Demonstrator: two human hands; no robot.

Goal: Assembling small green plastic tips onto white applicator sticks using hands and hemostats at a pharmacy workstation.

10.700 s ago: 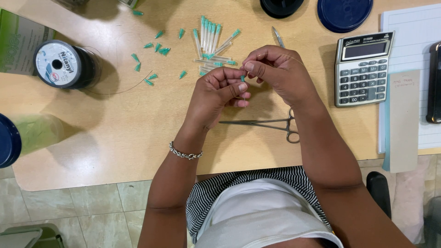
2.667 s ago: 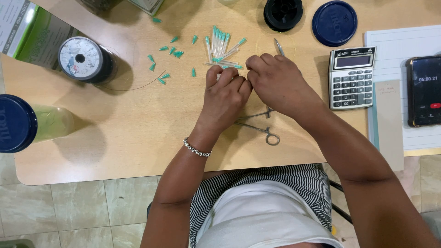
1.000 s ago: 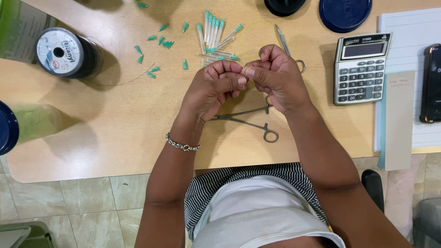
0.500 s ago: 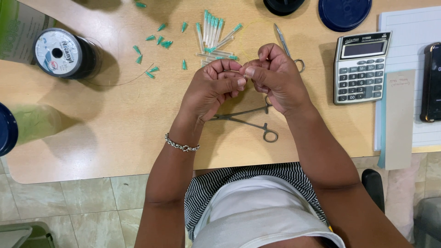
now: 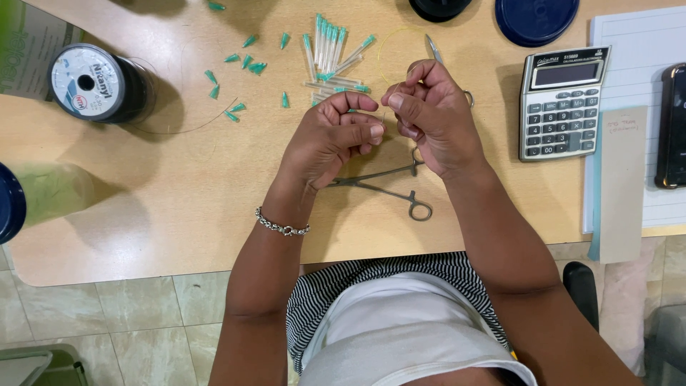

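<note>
Thin yellow thread (image 5: 389,50) arcs up over the table from our right hand (image 5: 429,114), pinched at its fingertips. Our left hand (image 5: 332,136) grips a green-tipped needle (image 5: 351,111) lying crosswise (hands have drawn slightly apart since half a second ago), above the forceps (image 5: 389,187).

The light wooden table (image 5: 143,207) has many things on it. There are little green caps (image 5: 246,63), clear tubes (image 5: 327,44), a spool (image 5: 96,82), metal clamps (image 5: 389,184), a calculator (image 5: 564,101) and white paper (image 5: 636,50).
</note>
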